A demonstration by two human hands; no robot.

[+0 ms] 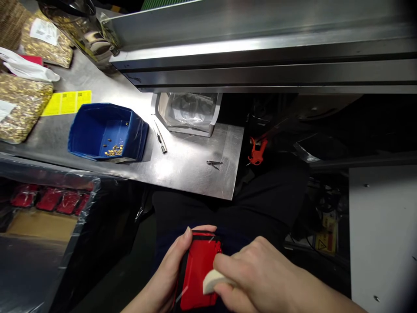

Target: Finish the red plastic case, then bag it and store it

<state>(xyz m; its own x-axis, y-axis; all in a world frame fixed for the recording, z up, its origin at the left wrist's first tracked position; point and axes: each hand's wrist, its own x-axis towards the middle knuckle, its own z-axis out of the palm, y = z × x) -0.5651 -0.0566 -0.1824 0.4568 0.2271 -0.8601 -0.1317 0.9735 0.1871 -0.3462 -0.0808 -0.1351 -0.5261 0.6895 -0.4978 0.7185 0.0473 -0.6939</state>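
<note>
Low in the view, over the lap, my left hand [174, 265] is wrapped round the left edge of a red plastic part with a black border [197, 267]. Its thumb lies along the top left corner. In my right hand [250, 274] a white, rounded pad [211, 279], perhaps a sponge or cloth, is pinched between thumb and fingers. The pad rests against the lower right of the red face. A small red moulded detail shows on the part's right edge. My left fingers behind the part are mostly hidden.
On the metal table [189, 169] are a blue bin [87, 130] with brass pieces, a grey tray [192, 130], a utility knife [160, 138] and nail clippers [214, 163]. A red air gun [257, 151] hangs right. A lined crate [97, 208] holds wrapped red parts. A metal beam [260, 78] crosses above.
</note>
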